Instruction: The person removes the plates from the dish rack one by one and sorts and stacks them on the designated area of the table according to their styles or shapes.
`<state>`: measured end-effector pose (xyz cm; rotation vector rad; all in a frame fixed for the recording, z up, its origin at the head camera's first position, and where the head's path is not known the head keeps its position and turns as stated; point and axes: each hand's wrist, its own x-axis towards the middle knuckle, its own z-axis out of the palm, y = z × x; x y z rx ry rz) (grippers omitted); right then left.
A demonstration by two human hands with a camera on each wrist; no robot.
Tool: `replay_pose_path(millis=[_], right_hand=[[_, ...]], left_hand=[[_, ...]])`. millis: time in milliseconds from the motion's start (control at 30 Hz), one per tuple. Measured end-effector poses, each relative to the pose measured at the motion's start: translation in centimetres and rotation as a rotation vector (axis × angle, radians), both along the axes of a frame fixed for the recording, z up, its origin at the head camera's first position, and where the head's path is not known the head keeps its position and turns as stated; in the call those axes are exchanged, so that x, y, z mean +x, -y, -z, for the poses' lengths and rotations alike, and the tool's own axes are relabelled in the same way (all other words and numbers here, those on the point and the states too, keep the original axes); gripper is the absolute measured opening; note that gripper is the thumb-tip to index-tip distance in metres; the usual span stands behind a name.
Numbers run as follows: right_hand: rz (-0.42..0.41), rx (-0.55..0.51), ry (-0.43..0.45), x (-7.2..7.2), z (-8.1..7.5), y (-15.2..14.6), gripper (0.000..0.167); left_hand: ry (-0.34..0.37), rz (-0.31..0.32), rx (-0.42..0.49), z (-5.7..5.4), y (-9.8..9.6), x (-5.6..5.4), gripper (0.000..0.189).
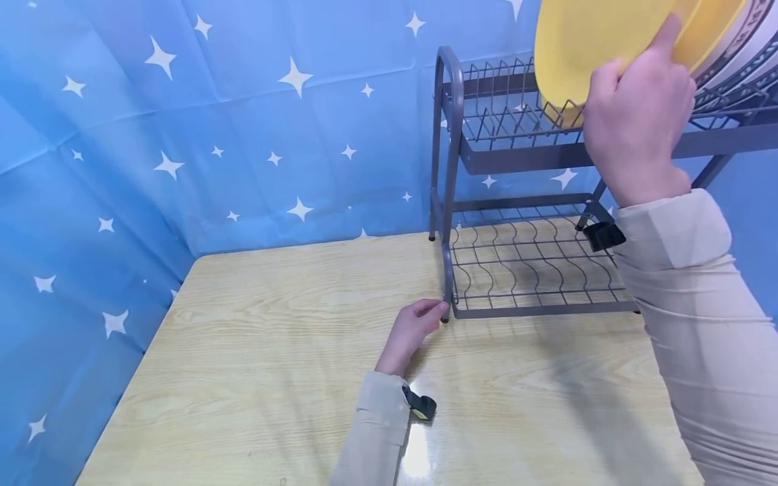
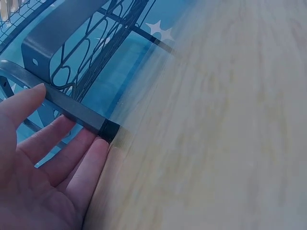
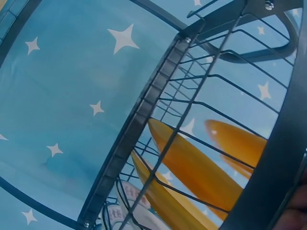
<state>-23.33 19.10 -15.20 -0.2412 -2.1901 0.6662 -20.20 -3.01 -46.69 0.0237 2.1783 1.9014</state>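
A dark metal two-tier dish rack point(image 1: 523, 160) stands on the table. My left hand point(image 1: 415, 331) holds the rack's front left leg point(image 2: 79, 110) near its black foot, thumb on one side and fingers on the other. On the upper tier, my right hand point(image 1: 644, 128) grips the edge of a yellow plate point(image 1: 589, 47), which is tilted among the wires. The hand covers part of its rim. Another yellow plate point(image 1: 714, 34) stands to its right. In the right wrist view, yellow plates point(image 3: 196, 167) show through the wires, and only a few fingers point(image 3: 293, 215) appear.
White plates with dark patterned rims point(image 1: 754, 74) stand at the upper tier's right end. The lower wire shelf point(image 1: 535, 263) sits just above the wooden table point(image 1: 261, 351). A blue curtain with white stars point(image 1: 243, 121) hangs behind and along the left.
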Motion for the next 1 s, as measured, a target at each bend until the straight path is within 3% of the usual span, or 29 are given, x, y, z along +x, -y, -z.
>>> replay_pose_path(millis=[167,533,767,1000], right_hand=[[-0.057,-0.087,-0.133,-0.2,0.7,-0.6,0.039],[-0.392,-0.460,-0.268,0.6,0.9,-1.3,0.028],[-0.648,-0.800,-0.385,1.1,1.2,-1.3,0.022],[-0.711,-0.807,-0.426,1.5,1.8,-1.1,0.022]], left_hand=[[0.000,-0.003,-0.004,-0.1,-0.3,0.0,0.038],[-0.013,0.016,-0.001,-0.2,-1.1,-0.1,0.039],[-0.037,0.035,0.013,0.0,-1.1,-0.3,0.041],[-0.103,0.085,-0.053,0.2,-1.0,-0.4,0.043]])
